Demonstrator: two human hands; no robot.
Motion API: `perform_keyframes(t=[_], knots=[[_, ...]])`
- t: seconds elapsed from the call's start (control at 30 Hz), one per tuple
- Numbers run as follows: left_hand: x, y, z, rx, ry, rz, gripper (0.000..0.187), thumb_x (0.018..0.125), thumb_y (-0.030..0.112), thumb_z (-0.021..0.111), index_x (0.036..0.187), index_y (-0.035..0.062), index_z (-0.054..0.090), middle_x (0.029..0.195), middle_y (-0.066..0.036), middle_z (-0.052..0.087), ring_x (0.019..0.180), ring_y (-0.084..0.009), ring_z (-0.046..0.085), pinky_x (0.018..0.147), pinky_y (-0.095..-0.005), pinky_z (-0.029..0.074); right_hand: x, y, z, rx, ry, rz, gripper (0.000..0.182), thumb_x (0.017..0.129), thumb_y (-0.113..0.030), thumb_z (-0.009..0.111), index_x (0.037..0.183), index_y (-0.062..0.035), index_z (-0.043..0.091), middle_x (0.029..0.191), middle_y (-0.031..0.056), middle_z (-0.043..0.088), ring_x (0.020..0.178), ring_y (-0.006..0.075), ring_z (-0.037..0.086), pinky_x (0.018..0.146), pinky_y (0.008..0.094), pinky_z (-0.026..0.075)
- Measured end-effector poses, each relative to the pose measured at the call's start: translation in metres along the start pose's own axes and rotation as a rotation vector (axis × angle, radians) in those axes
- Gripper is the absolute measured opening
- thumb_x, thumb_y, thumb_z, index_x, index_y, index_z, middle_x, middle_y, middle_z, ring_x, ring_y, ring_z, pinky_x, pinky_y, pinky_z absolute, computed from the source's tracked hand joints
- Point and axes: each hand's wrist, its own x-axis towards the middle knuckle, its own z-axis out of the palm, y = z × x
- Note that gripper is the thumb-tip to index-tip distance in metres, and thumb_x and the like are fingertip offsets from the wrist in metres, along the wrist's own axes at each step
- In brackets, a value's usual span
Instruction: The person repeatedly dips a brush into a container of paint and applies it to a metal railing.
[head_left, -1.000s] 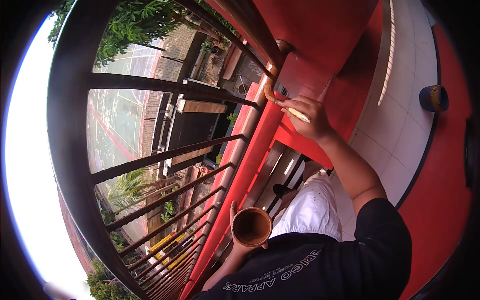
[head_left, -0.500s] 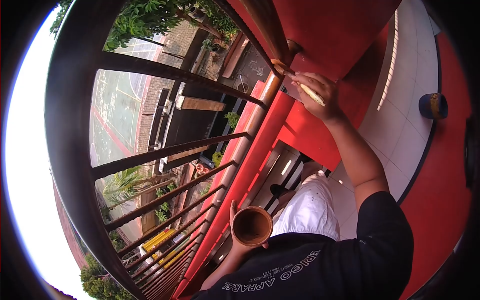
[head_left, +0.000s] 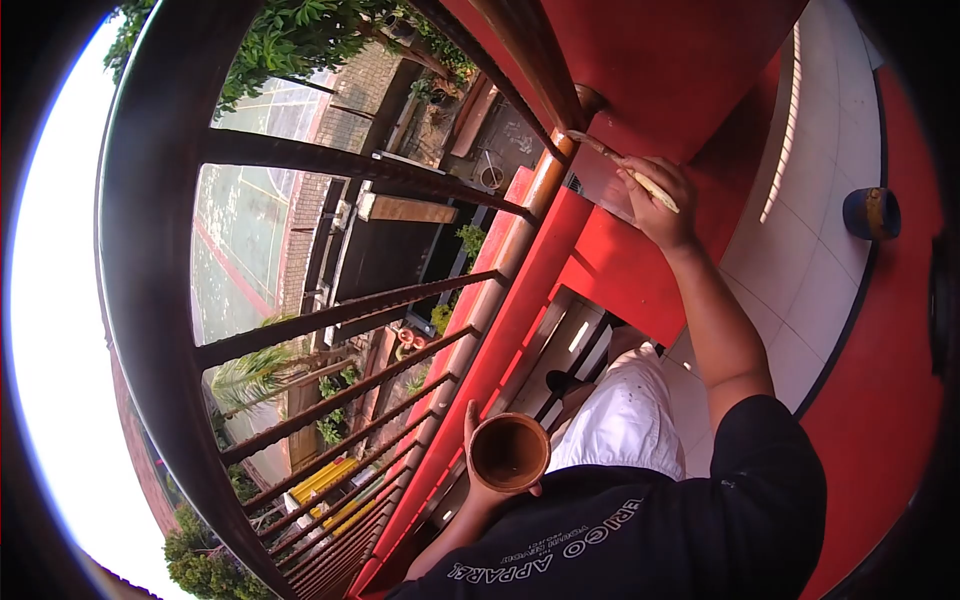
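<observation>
My right hand (head_left: 660,205) is closed around the pale handle of a paintbrush (head_left: 602,149), held out at the upper middle. Its bristle tip is at the upper end of the brown lower rail (head_left: 543,190), close to the foot of a bar; whether it touches is hard to tell. Lower down, my left hand (head_left: 482,500) grips a round brown cup (head_left: 510,453) from the side and below, with its mouth facing up. Brownish liquid appears to lie inside. The rail looks glossy orange-brown near the brush and duller further along.
Dark twisted bars (head_left: 350,322) run from the lower rail to a thick dark handrail (head_left: 150,250). A red ledge (head_left: 535,265) borders the rail, beside a red wall (head_left: 660,60). On the tiled floor's (head_left: 800,230) far side stands a blue pot (head_left: 872,213). A court and plants lie beyond.
My right hand and the paintbrush have shifted slightly right and down, the bristles drawing away from the bar's foot. The left hand with the cup stays almost where it was.
</observation>
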Motion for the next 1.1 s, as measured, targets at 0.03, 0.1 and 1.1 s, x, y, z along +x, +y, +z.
perform_keyframes(t=[0.03, 0.1, 1.1], knots=[[0.001, -0.001, -0.001, 0.016, -0.01, 0.011, 0.154, 0.043, 0.043, 0.098, 0.15, -0.0027, -0.004, 0.111, -0.006, 0.065, 0.106, -0.0204, 0.064, 0.113, -0.044, 0.031, -0.001, -0.002, -0.002, 0.022, 0.02, -0.01, 0.016, 0.08, 0.001, 0.071, 0.095, -0.0043, 0.067, 0.086, 0.0101, 0.069, 0.077, 0.0238, 0.069, 0.064, 0.0321, 0.055], [0.002, -0.006, -0.006, 0.068, -0.045, 0.05, 0.155, 0.043, 0.042, 0.098, 0.15, -0.0025, -0.004, 0.112, -0.006, 0.065, 0.107, -0.0207, 0.064, 0.114, -0.0445, 0.029, -0.003, -0.007, -0.005, 0.068, 0.059, -0.03, 0.017, 0.079, 0.002, 0.071, 0.095, -0.005, 0.067, 0.086, 0.0104, 0.069, 0.077, 0.0242, 0.069, 0.064, 0.0326, 0.056], [-0.032, -0.015, -0.013, 0.003, 0.022, 0.011, 0.152, 0.046, 0.05, 0.095, 0.15, -0.0022, -0.003, 0.118, -0.006, 0.061, 0.112, -0.0225, 0.059, 0.116, -0.0457, 0.023, -0.001, -0.063, 0.013, 0.196, -0.104, 0.091, 0.011, 0.08, -0.001, 0.072, 0.09, -0.0025, 0.067, 0.078, 0.01, 0.065, 0.065, 0.0247, 0.065, 0.058, 0.0338, 0.051]])
